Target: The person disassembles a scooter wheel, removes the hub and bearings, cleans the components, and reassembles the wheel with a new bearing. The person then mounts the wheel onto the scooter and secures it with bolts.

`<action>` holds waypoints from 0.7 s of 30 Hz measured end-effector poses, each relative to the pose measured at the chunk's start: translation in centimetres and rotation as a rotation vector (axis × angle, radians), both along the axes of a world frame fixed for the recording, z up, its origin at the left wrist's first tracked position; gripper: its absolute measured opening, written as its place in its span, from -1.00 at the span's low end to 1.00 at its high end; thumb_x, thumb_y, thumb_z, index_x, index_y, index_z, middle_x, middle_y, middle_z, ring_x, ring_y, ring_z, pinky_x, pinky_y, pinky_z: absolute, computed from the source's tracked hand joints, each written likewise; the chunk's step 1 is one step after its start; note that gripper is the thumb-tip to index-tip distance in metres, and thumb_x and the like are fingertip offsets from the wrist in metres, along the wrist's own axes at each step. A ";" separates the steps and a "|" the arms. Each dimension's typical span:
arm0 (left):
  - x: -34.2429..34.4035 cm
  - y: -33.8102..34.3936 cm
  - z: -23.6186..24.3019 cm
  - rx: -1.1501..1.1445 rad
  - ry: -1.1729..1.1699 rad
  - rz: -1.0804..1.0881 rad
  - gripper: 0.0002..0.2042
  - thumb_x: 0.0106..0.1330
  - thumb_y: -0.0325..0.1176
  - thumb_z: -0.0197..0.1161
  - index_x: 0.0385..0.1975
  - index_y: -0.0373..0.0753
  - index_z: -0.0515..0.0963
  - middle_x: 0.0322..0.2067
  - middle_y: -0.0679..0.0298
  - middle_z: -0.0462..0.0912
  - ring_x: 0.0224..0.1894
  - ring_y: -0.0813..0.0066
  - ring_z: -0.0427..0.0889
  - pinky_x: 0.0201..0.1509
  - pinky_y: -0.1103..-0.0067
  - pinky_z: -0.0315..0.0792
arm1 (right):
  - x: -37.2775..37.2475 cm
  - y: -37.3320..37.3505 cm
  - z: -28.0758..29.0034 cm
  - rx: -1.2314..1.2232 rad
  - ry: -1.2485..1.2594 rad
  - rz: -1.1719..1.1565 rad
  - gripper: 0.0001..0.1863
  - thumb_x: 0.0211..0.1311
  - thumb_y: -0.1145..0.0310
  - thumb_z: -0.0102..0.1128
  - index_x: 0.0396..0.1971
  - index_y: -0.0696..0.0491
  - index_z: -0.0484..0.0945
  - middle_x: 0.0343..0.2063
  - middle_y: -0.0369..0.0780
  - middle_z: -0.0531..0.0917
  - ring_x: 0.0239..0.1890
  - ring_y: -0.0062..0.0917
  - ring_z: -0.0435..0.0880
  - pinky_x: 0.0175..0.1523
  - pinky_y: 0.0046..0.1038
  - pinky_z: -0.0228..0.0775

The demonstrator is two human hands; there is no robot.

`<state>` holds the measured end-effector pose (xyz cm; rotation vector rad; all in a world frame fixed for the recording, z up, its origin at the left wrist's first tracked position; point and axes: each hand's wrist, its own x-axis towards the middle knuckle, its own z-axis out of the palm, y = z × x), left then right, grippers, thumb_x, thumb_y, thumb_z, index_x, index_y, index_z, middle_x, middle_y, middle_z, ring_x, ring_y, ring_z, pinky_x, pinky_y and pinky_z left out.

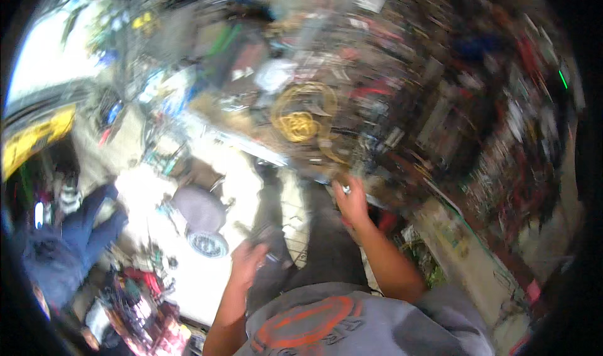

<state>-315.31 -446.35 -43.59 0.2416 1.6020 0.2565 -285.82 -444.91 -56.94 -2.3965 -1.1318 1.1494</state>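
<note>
A cluttered bench (248,129) is taken as the reference for all positions. Its top is covered with tools, wires and small parts, most of which are blurred and cannot be identified singly.

A yellow coil (298,127) is laid on the bench top, near the front edge. A tight inner bundle is surrounded by a looser outer loop. A white bundle (274,75) is placed farther back on the bench, slightly left of the coil.

The right hand (353,202) is positioned at the front edge of the bench, on the near right side of the coil. Its fingers are bent, and a small shiny piece (346,189) is seen at them; whether the piece is gripped or worn cannot be told.

The left hand (249,260) is held in front of the bench, well apart from its edge and beside the dark trousers (334,243). Its fingers are blurred and partly curled; whether anything is grasped cannot be told.

A grey seat (198,205) is located in front of the bench, toward its left. A round wheel (208,245) is seen just beside the seat, farther from the bench. A yellow panel (38,144) is seen well to the left of the bench.
</note>
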 end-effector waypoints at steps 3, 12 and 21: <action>-1.8 -2.6 1.5 0.112 0.032 -0.017 -0.71 0.22 -0.20 0.34 -0.32 -0.35 0.54 -0.55 0.37 0.52 -0.52 0.66 0.42 -0.46 0.64 0.31 | -4.7 -7.1 0.4 -0.074 0.198 0.494 -0.55 0.10 0.15 0.29 -0.17 0.23 0.55 -0.09 0.07 0.54 -0.09 -0.05 0.55 0.03 -0.24 0.39; -8.8 -14.8 3.5 0.026 0.374 0.175 -0.55 0.11 -0.02 0.41 -0.34 -0.36 0.58 -0.48 0.17 0.62 -0.40 0.40 0.59 -0.27 0.50 0.44 | -4.9 -3.4 5.3 -0.228 0.019 0.920 -0.59 0.09 0.15 0.28 -0.20 0.18 0.58 -0.25 0.03 0.62 -0.14 -0.07 0.59 -0.03 -0.21 0.42; -20.4 -31.7 3.4 0.221 0.240 1.212 -0.71 0.21 -0.19 0.34 -0.35 -0.34 0.64 -0.55 0.31 0.60 -0.54 0.57 0.50 -0.47 0.55 0.38 | -22.2 1.4 12.3 -0.007 -0.164 1.252 -0.66 0.12 0.19 0.23 -0.25 0.18 0.62 -0.35 -0.02 0.67 -0.28 -0.19 0.67 -0.17 -0.26 0.47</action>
